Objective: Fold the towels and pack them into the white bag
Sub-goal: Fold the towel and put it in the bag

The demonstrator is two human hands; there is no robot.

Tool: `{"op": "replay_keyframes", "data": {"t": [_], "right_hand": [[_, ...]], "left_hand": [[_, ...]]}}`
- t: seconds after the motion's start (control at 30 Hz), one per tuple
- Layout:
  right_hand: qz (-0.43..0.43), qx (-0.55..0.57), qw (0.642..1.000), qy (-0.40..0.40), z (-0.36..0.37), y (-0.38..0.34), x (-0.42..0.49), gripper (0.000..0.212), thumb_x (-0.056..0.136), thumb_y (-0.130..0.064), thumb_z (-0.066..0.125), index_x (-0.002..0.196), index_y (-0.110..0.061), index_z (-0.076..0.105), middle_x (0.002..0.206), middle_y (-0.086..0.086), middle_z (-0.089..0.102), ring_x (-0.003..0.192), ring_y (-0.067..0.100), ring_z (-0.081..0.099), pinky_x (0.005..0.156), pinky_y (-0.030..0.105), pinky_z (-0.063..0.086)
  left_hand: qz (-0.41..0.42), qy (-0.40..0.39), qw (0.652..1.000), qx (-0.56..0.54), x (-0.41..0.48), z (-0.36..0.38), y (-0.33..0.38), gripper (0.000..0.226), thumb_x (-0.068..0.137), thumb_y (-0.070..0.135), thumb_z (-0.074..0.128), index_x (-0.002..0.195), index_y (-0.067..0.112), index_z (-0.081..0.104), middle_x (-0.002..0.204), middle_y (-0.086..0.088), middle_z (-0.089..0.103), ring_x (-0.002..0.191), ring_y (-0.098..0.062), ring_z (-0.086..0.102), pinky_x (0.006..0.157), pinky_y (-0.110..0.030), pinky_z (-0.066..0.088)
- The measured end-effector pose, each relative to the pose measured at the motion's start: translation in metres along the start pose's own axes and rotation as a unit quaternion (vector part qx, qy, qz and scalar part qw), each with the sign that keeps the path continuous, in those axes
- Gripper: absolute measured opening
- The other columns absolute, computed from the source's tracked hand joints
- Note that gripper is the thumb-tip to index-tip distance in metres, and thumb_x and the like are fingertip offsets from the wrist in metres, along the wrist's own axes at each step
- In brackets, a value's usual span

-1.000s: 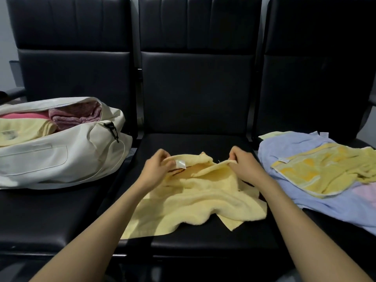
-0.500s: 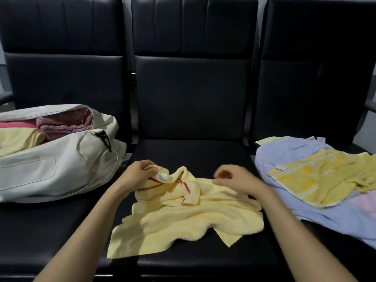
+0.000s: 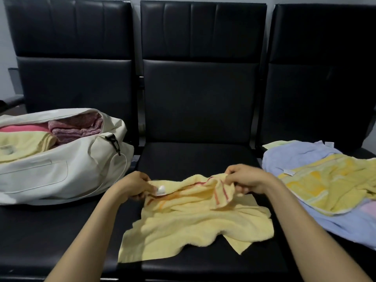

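Note:
A crumpled pale yellow towel [image 3: 195, 224] with red and orange stripes lies on the middle black seat. My left hand [image 3: 135, 185] pinches its far left corner beside a small white label. My right hand [image 3: 247, 179] grips the far right edge, and a striped flap hangs below it. The white bag [image 3: 61, 169] sits open on the left seat, holding folded yellow, pink and mauve towels. On the right seat a yellow towel [image 3: 329, 184] lies spread on a blue towel [image 3: 301, 155].
Three black padded seats [image 3: 195, 155] stand in a row with tall backrests behind them. A black clip [image 3: 114, 142] hangs at the bag's near end. A dark armrest shows at the far left edge.
My hands have spread apart along the towel's far edge, pulling it wider. The right hand, which had let go and reached inward, now grips the striped edge further right.

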State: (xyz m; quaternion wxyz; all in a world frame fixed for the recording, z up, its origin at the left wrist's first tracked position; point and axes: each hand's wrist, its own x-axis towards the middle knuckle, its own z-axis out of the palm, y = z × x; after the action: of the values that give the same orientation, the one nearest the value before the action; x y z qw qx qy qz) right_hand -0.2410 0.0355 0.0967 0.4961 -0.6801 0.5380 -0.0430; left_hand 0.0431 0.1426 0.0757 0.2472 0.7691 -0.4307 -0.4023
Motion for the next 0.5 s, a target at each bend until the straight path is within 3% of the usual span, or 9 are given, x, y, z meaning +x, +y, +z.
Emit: {"op": "replay_keyframes", "data": {"t": [0.03, 0.1, 0.13, 0.2, 0.23, 0.3, 0.4, 0.5], "right_hand": [[-0.004, 0.019, 1.000, 0.012, -0.011, -0.001, 0.004, 0.017, 0.091, 0.001, 0.048, 0.080, -0.012, 0.049, 0.056, 0.004, 0.049, 0.036, 0.007, 0.043, 0.035, 0.019, 0.030], [-0.052, 0.109, 0.984, 0.129, -0.027, -0.006, 0.015, 0.015, 0.094, 0.002, 0.047, 0.087, -0.011, 0.051, 0.071, 0.007, 0.055, 0.047, 0.011, 0.057, 0.047, 0.026, 0.046], [-0.097, 0.161, 0.961, 0.205, -0.032, -0.009, 0.019, 0.015, 0.094, 0.001, 0.049, 0.102, -0.012, 0.052, 0.089, 0.004, 0.058, 0.066, 0.012, 0.064, 0.062, 0.028, 0.052], [-0.179, 0.221, 0.925, 0.252, -0.036, -0.011, 0.022, 0.054, 0.095, -0.004, 0.054, 0.142, -0.021, 0.032, 0.125, -0.012, 0.040, 0.111, 0.008, 0.050, 0.094, 0.029, 0.045], [-0.198, 0.212, 0.925, 0.244, -0.032, -0.009, 0.021, 0.068, 0.095, -0.005, 0.054, 0.150, -0.024, 0.018, 0.130, -0.015, 0.030, 0.119, 0.004, 0.039, 0.100, 0.026, 0.039], [-0.208, 0.103, 0.942, 0.241, -0.019, 0.001, 0.017, 0.066, 0.095, -0.008, 0.055, 0.150, -0.023, 0.022, 0.136, -0.012, 0.033, 0.120, 0.006, 0.036, 0.091, 0.018, 0.038], [-0.159, -0.105, 0.964, 0.184, 0.006, 0.031, 0.016, 0.035, 0.094, -0.014, 0.058, 0.128, -0.017, 0.056, 0.137, -0.001, 0.047, 0.118, 0.017, 0.050, 0.081, 0.019, 0.038], [-0.104, -0.195, 0.964, 0.151, 0.022, 0.059, 0.006, 0.029, 0.094, -0.018, 0.057, 0.123, -0.015, 0.058, 0.128, 0.001, 0.045, 0.116, 0.019, 0.051, 0.080, 0.022, 0.043]], "left_hand": [[0.022, 0.017, 0.993, -0.117, 0.004, 0.001, 0.001, 0.011, 0.087, 0.008, 0.068, 0.089, 0.004, 0.057, 0.063, -0.006, 0.060, 0.046, -0.010, 0.054, 0.041, -0.019, 0.043], [0.095, 0.119, 0.933, -0.326, 0.010, 0.005, 0.010, 0.011, 0.090, 0.004, 0.062, 0.096, 0.006, 0.053, 0.087, -0.013, 0.063, 0.069, -0.014, 0.063, 0.053, -0.019, 0.052], [0.136, 0.170, 0.900, -0.378, 0.011, 0.007, 0.016, 0.016, 0.092, 0.006, 0.060, 0.106, 0.008, 0.052, 0.103, -0.011, 0.059, 0.088, -0.015, 0.061, 0.062, -0.015, 0.051], [0.210, 0.186, 0.858, -0.431, 0.011, 0.013, 0.024, 0.046, 0.096, 0.009, 0.054, 0.138, 0.015, 0.037, 0.135, 0.001, 0.039, 0.129, -0.010, 0.040, 0.085, -0.012, 0.041], [0.239, 0.167, 0.862, -0.414, 0.013, 0.015, 0.023, 0.059, 0.097, 0.010, 0.053, 0.148, 0.021, 0.024, 0.143, 0.007, 0.028, 0.138, -0.005, 0.024, 0.095, -0.016, 0.035], [0.270, 0.137, 0.910, -0.283, 0.014, 0.021, 0.014, 0.064, 0.097, 0.012, 0.054, 0.150, 0.025, 0.021, 0.144, 0.016, 0.021, 0.138, 0.000, 0.017, 0.101, -0.022, 0.030], [0.248, 0.148, 0.957, 0.025, 0.023, 0.032, -0.009, 0.033, 0.092, 0.017, 0.062, 0.124, 0.021, 0.058, 0.132, 0.002, 0.052, 0.124, -0.016, 0.049, 0.093, -0.026, 0.039], [0.188, 0.120, 0.954, 0.198, 0.019, 0.041, -0.022, 0.024, 0.090, 0.019, 0.065, 0.114, 0.017, 0.065, 0.124, -0.005, 0.058, 0.111, -0.020, 0.056, 0.084, -0.027, 0.043]]}}
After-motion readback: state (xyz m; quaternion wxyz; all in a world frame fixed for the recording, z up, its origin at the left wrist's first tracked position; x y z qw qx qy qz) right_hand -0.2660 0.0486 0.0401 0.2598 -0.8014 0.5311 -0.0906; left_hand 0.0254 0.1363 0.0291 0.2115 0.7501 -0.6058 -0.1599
